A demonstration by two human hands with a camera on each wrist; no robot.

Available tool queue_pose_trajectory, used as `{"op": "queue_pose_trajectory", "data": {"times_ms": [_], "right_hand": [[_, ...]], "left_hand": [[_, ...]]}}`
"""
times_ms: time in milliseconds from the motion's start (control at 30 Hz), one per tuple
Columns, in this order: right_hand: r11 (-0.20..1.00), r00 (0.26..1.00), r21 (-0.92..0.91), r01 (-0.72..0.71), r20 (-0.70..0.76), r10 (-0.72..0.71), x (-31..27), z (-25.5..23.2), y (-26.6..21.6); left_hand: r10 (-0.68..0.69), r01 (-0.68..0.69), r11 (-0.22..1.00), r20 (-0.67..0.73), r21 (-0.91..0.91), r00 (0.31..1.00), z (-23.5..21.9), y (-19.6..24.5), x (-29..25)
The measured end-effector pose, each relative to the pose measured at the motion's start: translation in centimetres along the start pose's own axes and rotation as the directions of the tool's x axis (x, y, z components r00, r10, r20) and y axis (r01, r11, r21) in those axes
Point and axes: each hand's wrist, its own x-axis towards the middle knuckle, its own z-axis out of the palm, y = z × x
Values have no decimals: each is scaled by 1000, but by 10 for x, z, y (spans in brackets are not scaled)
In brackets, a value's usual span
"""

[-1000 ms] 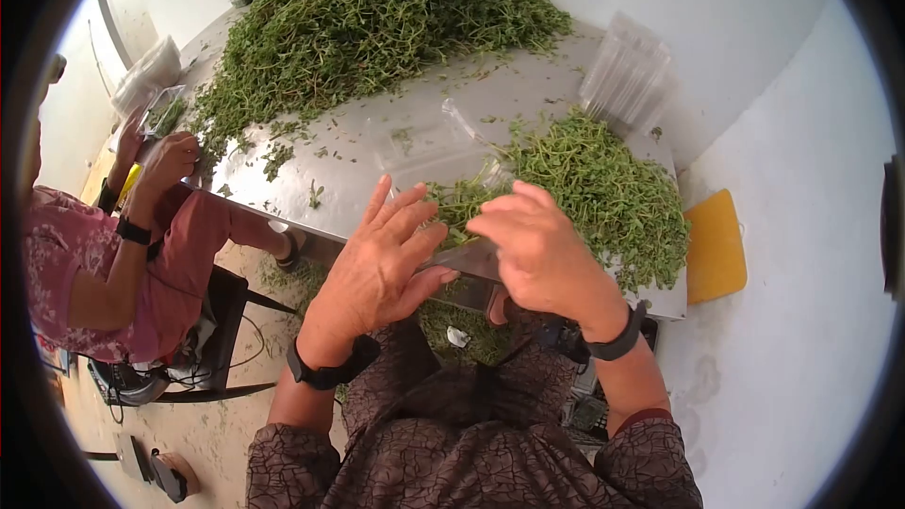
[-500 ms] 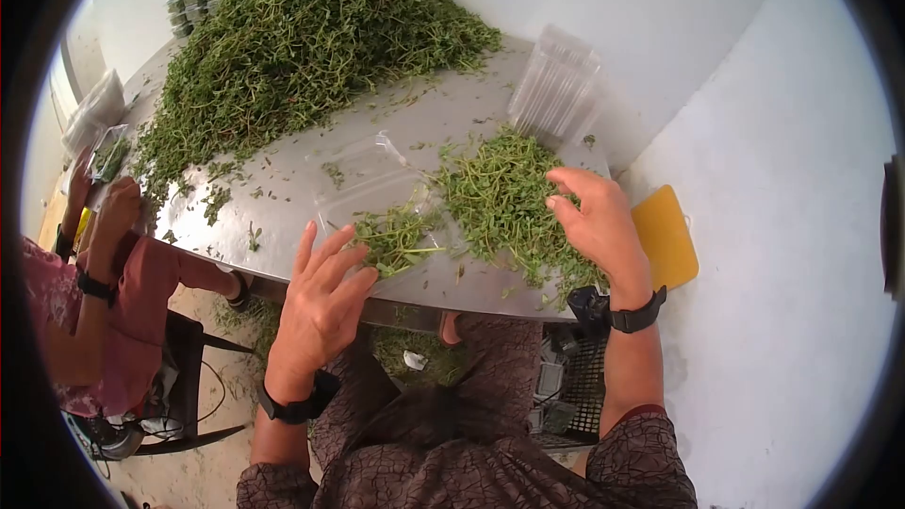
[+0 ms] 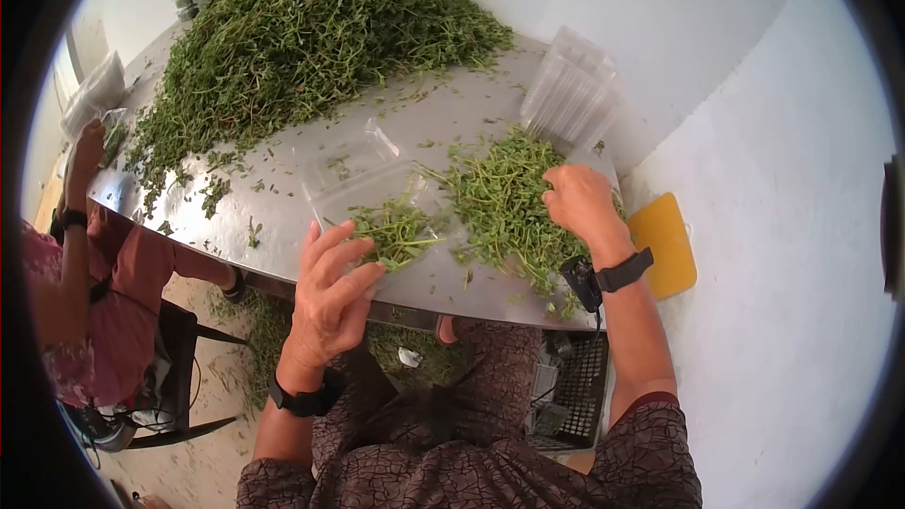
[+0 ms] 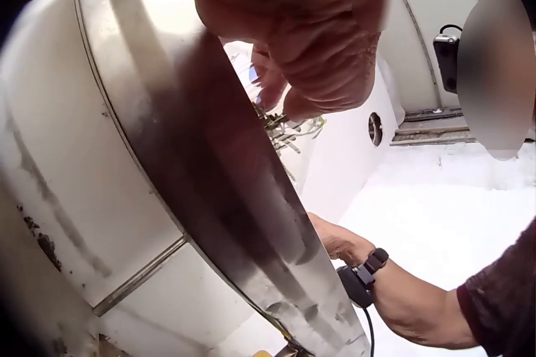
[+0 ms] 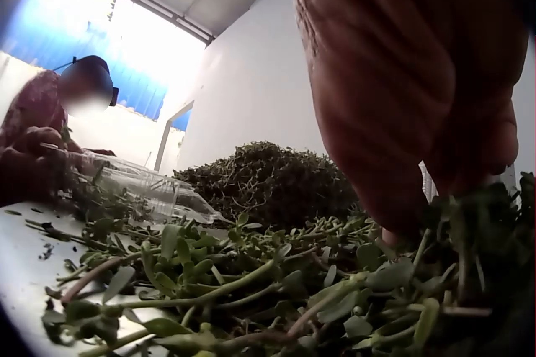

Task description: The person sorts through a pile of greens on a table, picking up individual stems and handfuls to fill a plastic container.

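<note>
My left hand (image 3: pixel 351 262) lies with straight fingers at the near edge of an open clear plastic clamshell box (image 3: pixel 351 170), fingertips touching the green herb sprigs (image 3: pixel 396 229) inside it. From the left wrist view, the left hand (image 4: pixel 310 39) hovers over the steel table's rim (image 4: pixel 218 206). My right hand (image 3: pixel 568 200) is sunk into a small loose pile of herbs (image 3: pixel 495 203) just right of the box, with its fingers curled round a bunch. Up close, the right hand (image 5: pixel 402 106) digs down into the leafy stems (image 5: pixel 251 290).
A large herb heap (image 3: pixel 311 28) covers the far half of the steel table (image 3: pixel 283 212). A stack of empty clear boxes (image 3: pixel 570 90) stands at the far right. A yellow board (image 3: pixel 665 245) leans by the wall. A black crate (image 3: pixel 575 382) sits under the table. Another person (image 3: pixel 75 245) works at the left.
My right hand left the box, reached right into the small herb pile, then curled its fingers into it. My left hand stayed at the box's near edge.
</note>
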Motion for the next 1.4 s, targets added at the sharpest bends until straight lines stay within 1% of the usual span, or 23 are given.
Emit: {"op": "queue_pose_trajectory", "data": {"times_ms": [100, 167, 200, 267, 300, 367, 400, 467, 500, 567, 600, 667, 700, 767, 800, 867, 900, 967, 1000, 1100, 1200, 1333, 1400], "right_hand": [[998, 1000, -66, -18, -25, 16, 3, 3, 1], [993, 975, 122, 0, -221, 27, -1, -1, 4], [993, 975, 119, 0, -220, 26, -1, -2, 8], [969, 910, 232, 84, -415, 20, -3, -3, 15], [970, 910, 229, 83, -414, 20, -6, -11, 14], [865, 922, 498, -65, -301, 242, -13, -34, 8], [867, 922, 494, -65, -302, 241, -13, -35, 12], [758, 913, 638, -136, -216, 345, -12, -34, 23], [760, 913, 636, -135, -218, 345, -11, -28, 27], [769, 921, 637, -52, -266, 283, -10, -16, 35], [773, 922, 633, -47, -271, 278, -12, -21, 32], [554, 881, 830, -63, -215, 422, -18, -35, 21], [552, 881, 831, -65, -212, 423, -19, -38, 20], [460, 871, 887, -41, -194, 452, -19, -44, 20], [462, 872, 886, -37, -197, 448, -20, -49, 19], [420, 854, 906, 49, -256, 452, -23, -58, 16], [416, 859, 908, 48, -250, 446, -24, -61, 16], [301, 880, 939, 164, -277, 386, -26, -67, 12], [290, 887, 943, 163, -269, 376, -26, -71, 6], [221, 890, 941, 257, -320, 326, -28, -83, -14], [173, 890, 935, 308, -348, 296, -29, -93, -41], [167, 912, 930, 328, -357, 200, -29, -84, -76], [324, 964, 923, 207, -250, 94, -30, -74, -95]], "left_hand": [[-20, 19, 998, -9, -63, 1000, 2, -2, 0], [-19, 15, 991, -30, -131, 999, 4, -4, 1], [-20, 16, 991, -31, -132, 999, 4, -5, 1], [-19, 14, 987, -30, -157, 999, 3, -6, 2], [-20, 14, 987, -30, -161, 999, 3, -5, 3], [-14, 9, 987, -30, -158, 999, 2, -5, 4], [-14, 9, 987, -34, -161, 999, 2, -5, 4], [-38, 32, 984, -30, -173, 999, 2, -5, 3], [-37, 31, 984, -32, -175, 999, 2, -5, 2], [-39, 34, 984, -25, -173, 999, 3, -6, 2], [-40, 34, 984, -33, -173, 999, 3, -6, 3], [-31, 25, 984, -27, -175, 999, 2, -7, 2], [-32, 27, 984, -24, -174, 999, 2, -7, 1], [-35, 28, 980, -31, -196, 999, 3, -7, 2], [-37, 29, 981, -35, -194, 999, 2, -7, 3], [-46, 42, 976, -15, -215, 999, 0, -6, 3], [-55, 51, 977, -14, -209, 998, 0, -6, 4], [-30, 23, 974, -27, -226, 999, -1, -6, 5], [-41, 35, 976, -24, -213, 999, 0, -7, 5], [-30, 20, 965, -35, -260, 999, 2, -9, 3], [-26, 17, 962, -30, -273, 999, 1, -11, 1], [-9, 0, 964, -32, -266, 999, 2, -13, 1], [-2, -9, 960, -40, -280, 999, 1, -13, 1]]}}
